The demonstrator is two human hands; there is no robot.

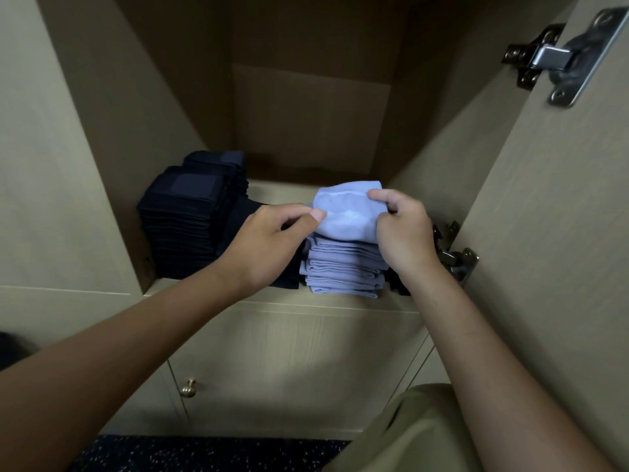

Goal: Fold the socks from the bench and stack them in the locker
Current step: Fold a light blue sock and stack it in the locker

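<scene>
A folded light-blue sock (347, 212) sits on top of a stack of light-blue folded socks (343, 270) at the front of the locker shelf (272, 303). My left hand (269, 243) pinches the sock's left edge between thumb and fingers. My right hand (401, 229) grips its right edge with curled fingers. To the left stand tall piles of dark navy folded socks (185, 216). More dark fabric lies behind my left hand, partly hidden.
The open locker door (551, 206) stands at the right with metal hinges (558, 59) near the top and by my right wrist (454, 257). A lower cabinet door with a brass knob (189, 388) is below the shelf. Dark speckled floor lies at the bottom.
</scene>
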